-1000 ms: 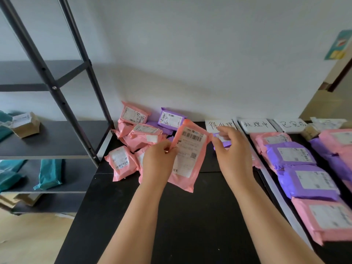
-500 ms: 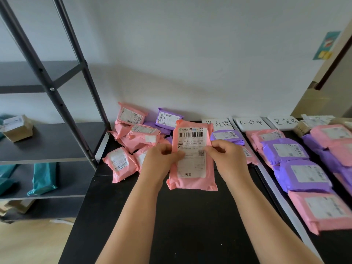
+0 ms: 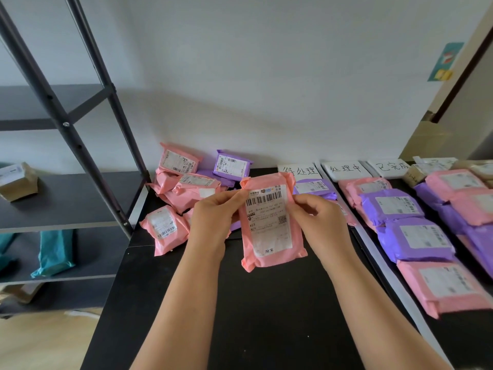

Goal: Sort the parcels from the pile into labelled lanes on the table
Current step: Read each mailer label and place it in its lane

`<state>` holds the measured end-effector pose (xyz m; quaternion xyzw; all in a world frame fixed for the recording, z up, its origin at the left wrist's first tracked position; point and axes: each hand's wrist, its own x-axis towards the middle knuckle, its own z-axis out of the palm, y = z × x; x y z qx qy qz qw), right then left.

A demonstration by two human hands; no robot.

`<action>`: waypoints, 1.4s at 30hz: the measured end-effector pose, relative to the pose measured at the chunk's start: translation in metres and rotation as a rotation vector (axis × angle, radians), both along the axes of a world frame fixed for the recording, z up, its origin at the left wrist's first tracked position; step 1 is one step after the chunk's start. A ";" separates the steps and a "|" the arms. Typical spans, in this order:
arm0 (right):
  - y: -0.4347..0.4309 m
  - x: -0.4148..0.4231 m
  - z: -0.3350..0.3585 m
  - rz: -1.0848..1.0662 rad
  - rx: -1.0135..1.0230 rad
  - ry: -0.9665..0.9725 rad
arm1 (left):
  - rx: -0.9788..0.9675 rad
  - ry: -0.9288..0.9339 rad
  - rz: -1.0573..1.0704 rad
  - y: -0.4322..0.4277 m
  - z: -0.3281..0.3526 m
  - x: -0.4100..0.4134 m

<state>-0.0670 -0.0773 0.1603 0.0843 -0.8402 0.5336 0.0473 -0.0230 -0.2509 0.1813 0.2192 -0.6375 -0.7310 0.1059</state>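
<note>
Gripping pink parcel (image 3: pixel 270 222): both hands; pile (image 3: pixel 186 190) behind, lanes (image 3: pixel 400 209) right.

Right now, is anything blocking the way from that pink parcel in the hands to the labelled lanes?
Nothing visible does. The left hand and right hand hold the pink parcel above bare table. The lanes lie close by to the right, parted only by a flat white strip. The middle lane is already lined with a row of parcels.
</note>
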 end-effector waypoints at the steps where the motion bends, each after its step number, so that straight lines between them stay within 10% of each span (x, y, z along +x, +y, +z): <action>1: 0.000 0.001 0.001 -0.010 -0.023 0.006 | -0.007 -0.001 -0.007 0.001 0.001 0.001; 29: 0.006 -0.003 0.020 -0.188 -0.361 -0.061 | -0.121 -0.075 -0.327 0.001 0.001 0.014; 42: 0.008 0.012 0.032 0.085 -0.167 -0.160 | 0.084 -0.033 -0.065 -0.001 0.004 0.008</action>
